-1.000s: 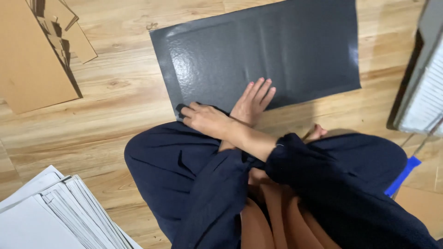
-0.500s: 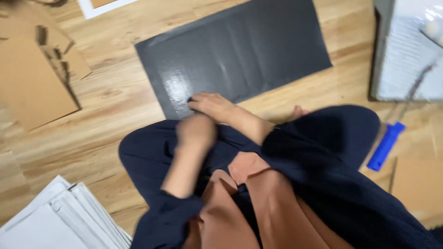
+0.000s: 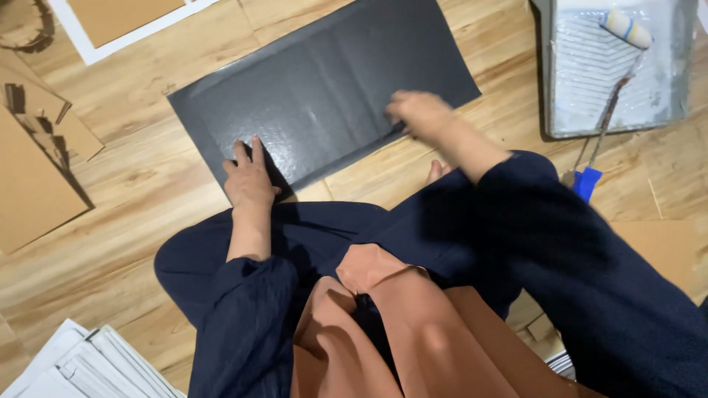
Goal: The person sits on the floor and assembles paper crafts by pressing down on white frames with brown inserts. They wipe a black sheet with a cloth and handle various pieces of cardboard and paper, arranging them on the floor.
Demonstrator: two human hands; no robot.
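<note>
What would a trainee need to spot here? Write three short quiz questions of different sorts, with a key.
1. True or false: the left hand rests on the near edge of the dark sheet.
2. Where does the paint roller lie? A) in the paint tray B) on the cardboard
3. What kind of floor does the sheet lie on?

Key: 1 true; 2 A; 3 wooden boards. The right hand is blurred.
</note>
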